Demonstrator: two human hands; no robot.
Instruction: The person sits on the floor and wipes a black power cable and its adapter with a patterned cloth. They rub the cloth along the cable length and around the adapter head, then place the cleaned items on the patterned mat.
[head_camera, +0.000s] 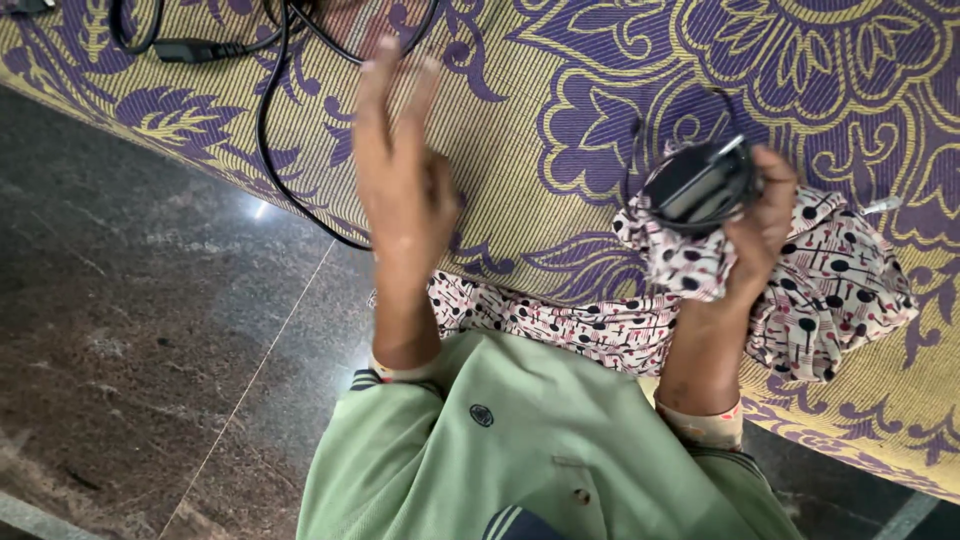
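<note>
The right hand (762, 225) is curled around a small black oval device (700, 185), fingers wrapped over its far edge and thumb below, pressing it against a bunched fold of patterned cloth (830, 285). The left hand (400, 170) is raised with nothing in it, fingers spread loosely and pointing away from the person, slightly blurred; it hovers above the mat without clearly touching anything.

The device looks like a smooth, glossy hard shell with a paler metallic strip along its upper right edge. Its long axis runs diagonally, from lower left up to upper right, its broad face turned up toward the camera. A thin dark cord loops up from its left side. What kind of device it is cannot be told.

The cloth is soft, white and crumpled, printed with black and red dots and short lines; it spreads from under the right hand across the lap and to the right.

Beneath lies a woven mat (560, 80), ribbed in yellow with large purple floral scrolls. Black cables (265, 130) with a plug snake over its upper left. At left is polished dark stone floor (130, 340). Green sleeves (480, 450) fill the lower frame.
</note>
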